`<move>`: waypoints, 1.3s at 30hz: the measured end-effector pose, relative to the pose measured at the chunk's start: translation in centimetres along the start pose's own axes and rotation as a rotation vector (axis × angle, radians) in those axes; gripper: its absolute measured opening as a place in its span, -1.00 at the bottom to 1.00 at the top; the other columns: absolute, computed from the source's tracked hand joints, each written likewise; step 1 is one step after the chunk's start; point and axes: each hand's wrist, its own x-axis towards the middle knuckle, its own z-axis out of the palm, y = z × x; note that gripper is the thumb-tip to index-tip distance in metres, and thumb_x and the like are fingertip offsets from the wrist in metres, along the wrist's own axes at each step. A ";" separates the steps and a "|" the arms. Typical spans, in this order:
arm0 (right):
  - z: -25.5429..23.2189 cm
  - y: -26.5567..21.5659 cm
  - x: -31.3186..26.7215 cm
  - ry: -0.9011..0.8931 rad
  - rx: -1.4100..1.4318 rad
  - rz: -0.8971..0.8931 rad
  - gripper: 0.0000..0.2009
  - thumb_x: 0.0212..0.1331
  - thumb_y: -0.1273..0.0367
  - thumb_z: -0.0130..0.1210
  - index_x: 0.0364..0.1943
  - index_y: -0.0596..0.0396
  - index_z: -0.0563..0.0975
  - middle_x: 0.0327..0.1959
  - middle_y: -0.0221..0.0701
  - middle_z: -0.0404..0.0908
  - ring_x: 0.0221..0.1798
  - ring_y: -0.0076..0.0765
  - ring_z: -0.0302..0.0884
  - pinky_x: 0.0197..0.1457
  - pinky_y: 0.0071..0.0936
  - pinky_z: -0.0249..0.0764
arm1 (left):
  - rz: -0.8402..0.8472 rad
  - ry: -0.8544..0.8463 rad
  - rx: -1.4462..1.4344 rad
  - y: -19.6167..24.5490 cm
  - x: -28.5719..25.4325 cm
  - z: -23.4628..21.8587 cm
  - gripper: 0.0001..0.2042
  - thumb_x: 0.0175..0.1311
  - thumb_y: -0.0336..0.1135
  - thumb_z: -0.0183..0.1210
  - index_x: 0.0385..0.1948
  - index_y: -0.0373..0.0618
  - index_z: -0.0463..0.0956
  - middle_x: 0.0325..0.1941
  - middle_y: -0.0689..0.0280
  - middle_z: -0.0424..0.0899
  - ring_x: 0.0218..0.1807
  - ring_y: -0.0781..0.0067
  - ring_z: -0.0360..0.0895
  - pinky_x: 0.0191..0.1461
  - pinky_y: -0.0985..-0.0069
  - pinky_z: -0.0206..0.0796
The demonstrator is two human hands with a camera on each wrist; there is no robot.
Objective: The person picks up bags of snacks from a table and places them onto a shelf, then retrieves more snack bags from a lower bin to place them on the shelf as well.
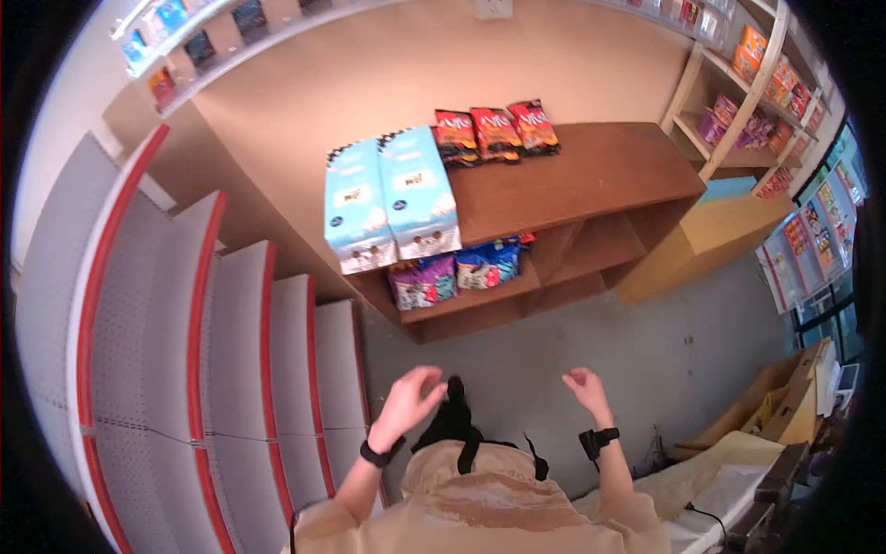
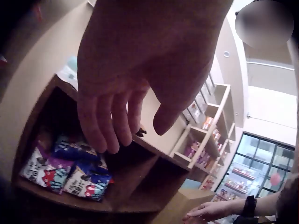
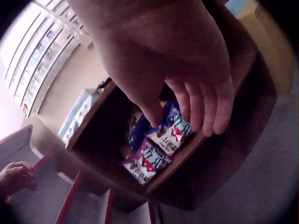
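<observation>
My left hand (image 1: 410, 403) hovers over the floor in front of a brown wooden shelf unit (image 1: 591, 175), fingers loosely bent and holding nothing. To its right, my right hand (image 1: 587, 388) is also in the air with relaxed fingers and nothing in it. Two light-blue boxes (image 1: 417, 189) lie side by side on the unit's left top. Three red snack bags (image 1: 496, 135) lean against the wall beside them. On the shelf below are a purple-and-white snack bag (image 1: 425, 283) and a blue-and-white snack bag (image 1: 489, 265), seen also in both wrist views.
Grey stepped shelves with red edges (image 1: 198, 295) stand on the left. A cardboard box (image 1: 706, 242) sits right of the brown unit, below a wooden rack (image 1: 738, 102) of packaged snacks. More boxes and a cloth-covered surface (image 1: 729, 462) are at lower right.
</observation>
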 end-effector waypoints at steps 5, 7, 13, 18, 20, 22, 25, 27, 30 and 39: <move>-2.7 -3.1 3.5 0.035 0.005 -0.004 -0.59 0.12 0.19 0.23 -0.13 0.28 0.52 -0.26 -0.21 0.65 -0.19 -0.37 0.60 -0.09 -0.44 0.50 | 0.121 -0.047 -0.074 0.3 9.5 2.6 -0.73 0.16 -0.31 0.24 -0.16 -0.22 0.50 -0.25 0.16 0.62 -0.22 0.27 0.61 -0.18 0.44 0.45; -3.8 -5.4 5.1 0.036 -0.003 0.001 -0.59 0.13 0.20 0.23 -0.11 0.28 0.51 -0.23 -0.22 0.65 -0.17 -0.38 0.59 -0.06 -0.44 0.49 | 0.129 -0.056 -0.111 0.2 12.2 3.7 -0.73 0.16 -0.32 0.24 -0.15 -0.23 0.49 -0.25 0.16 0.62 -0.23 0.28 0.61 -0.18 0.46 0.45; -9.2 -14.3 14.8 -0.022 0.062 -0.090 -0.66 0.16 0.28 0.21 -0.07 0.23 0.50 -0.19 -0.28 0.63 -0.14 -0.45 0.57 -0.05 -0.49 0.49 | 0.157 -0.058 -0.372 -0.1 20.7 6.1 -0.76 0.18 -0.35 0.23 -0.17 -0.25 0.50 -0.27 0.20 0.63 -0.27 0.40 0.62 -0.18 0.48 0.45; -13.6 -22.9 23.4 -0.068 0.125 -0.259 -0.68 0.20 0.30 0.18 -0.03 0.18 0.48 -0.19 -0.39 0.60 -0.11 -0.53 0.52 -0.01 -0.55 0.45 | 0.113 -0.095 -0.401 0.5 25.5 6.4 -0.76 0.19 -0.35 0.22 -0.17 -0.27 0.50 -0.27 0.20 0.64 -0.26 0.40 0.62 -0.17 0.50 0.45; -14.4 -25.7 26.8 -0.083 0.140 -0.276 -0.69 0.21 0.31 0.17 -0.04 0.18 0.48 -0.20 -0.41 0.59 -0.11 -0.53 0.52 0.00 -0.55 0.44 | 0.153 -0.079 -0.427 1.1 26.8 5.8 -0.77 0.19 -0.35 0.22 -0.17 -0.25 0.50 -0.26 0.21 0.64 -0.25 0.40 0.62 -0.17 0.50 0.45; -14.6 -27.7 30.4 -0.071 0.045 -0.324 -0.66 0.21 0.28 0.17 -0.03 0.22 0.47 -0.19 -0.38 0.60 -0.09 -0.54 0.51 0.00 -0.54 0.44 | 0.124 -0.082 -0.440 1.5 27.6 5.4 -0.77 0.19 -0.36 0.22 -0.18 -0.25 0.51 -0.26 0.20 0.64 -0.24 0.39 0.62 -0.16 0.50 0.45; -14.3 -28.0 37.7 -0.084 0.055 -0.354 -0.56 0.17 0.20 0.20 0.00 0.25 0.44 -0.12 -0.27 0.59 -0.04 -0.44 0.52 0.03 -0.48 0.44 | 0.092 -0.071 -0.391 1.6 28.8 5.4 -0.78 0.18 -0.37 0.22 -0.18 -0.25 0.51 -0.25 0.19 0.63 -0.24 0.39 0.62 -0.16 0.50 0.45; -13.5 -27.6 42.8 0.027 -0.025 -0.365 -0.39 0.09 0.08 0.25 0.05 0.31 0.39 -0.03 -0.11 0.55 0.02 -0.30 0.52 0.09 -0.41 0.43 | 0.054 -0.018 -0.309 1.5 29.2 5.8 -0.78 0.17 -0.38 0.23 -0.19 -0.26 0.51 -0.27 0.20 0.64 -0.25 0.39 0.62 -0.16 0.50 0.44; -12.0 -28.1 49.3 0.072 -0.084 -0.374 -0.22 -0.02 -0.03 0.29 0.08 0.41 0.34 0.04 0.00 0.49 0.08 -0.20 0.49 0.14 -0.36 0.40 | -0.045 0.049 -0.281 1.9 29.5 6.5 -0.79 0.17 -0.39 0.23 -0.21 -0.26 0.51 -0.29 0.20 0.64 -0.27 0.39 0.62 -0.16 0.50 0.44; -9.7 -29.8 58.0 -0.298 0.088 -0.357 -0.36 -0.12 0.01 0.37 -0.17 0.36 0.52 -0.20 -0.18 0.63 -0.14 -0.38 0.59 -0.04 -0.46 0.48 | -0.254 0.357 -0.222 4.9 31.3 12.2 -0.79 0.18 -0.39 0.23 -0.20 -0.26 0.52 -0.33 0.17 0.67 -0.31 0.37 0.64 -0.21 0.51 0.47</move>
